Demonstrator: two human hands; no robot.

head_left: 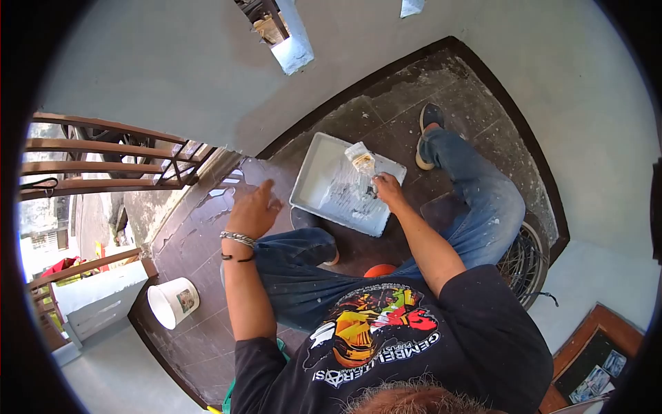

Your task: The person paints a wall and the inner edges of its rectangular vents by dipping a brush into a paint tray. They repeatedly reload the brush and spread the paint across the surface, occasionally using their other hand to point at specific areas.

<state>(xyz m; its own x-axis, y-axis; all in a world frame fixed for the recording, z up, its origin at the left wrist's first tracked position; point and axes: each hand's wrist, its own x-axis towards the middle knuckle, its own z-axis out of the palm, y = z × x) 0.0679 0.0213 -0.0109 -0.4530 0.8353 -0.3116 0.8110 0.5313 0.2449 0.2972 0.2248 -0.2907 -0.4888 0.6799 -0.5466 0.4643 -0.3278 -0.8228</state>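
My right hand (388, 191) is closed on the handle of a wide paint brush (360, 160) with pale, paint-caked bristles. The brush is over a light grey paint tray (310, 204), whose wet, pale paint lies at the left and whose right part is streaked. To the left of the tray, my left hand (255, 208) is raised with its fingers apart and nothing in it. A chain bracelet (238, 239) and a dark band are round that wrist.
A white bucket (174, 302) stands on the tiled floor at the left. My legs are bent on both sides below the tray. An orange object (380, 270) sits between them. A spoked wheel (527, 265) is at the right, a barred gate (103, 155) at the upper left.
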